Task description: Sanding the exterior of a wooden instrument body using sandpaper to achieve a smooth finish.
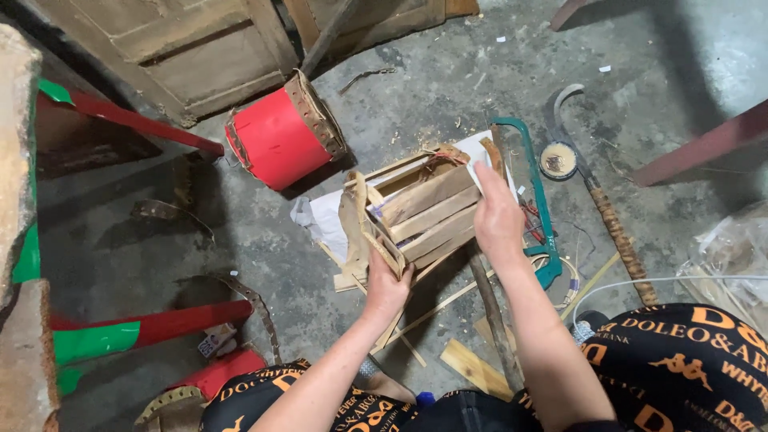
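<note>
A small wooden frame (422,214), built of pale slats and partly wrapped in brown, leathery strips, is being held above a concrete floor. It is sitting tilted, with 1 open end facing up and left, and at least 4 flat slats are showing side by side along its upper face. A tan strip is hanging loose down its left corner, and what may be reddish cord is showing at its top edge, though the view there is unclear. The left hand (386,286) is gripping the frame's lower left corner from beneath, while the right hand (498,216) is pressing flat against its right side.
</note>
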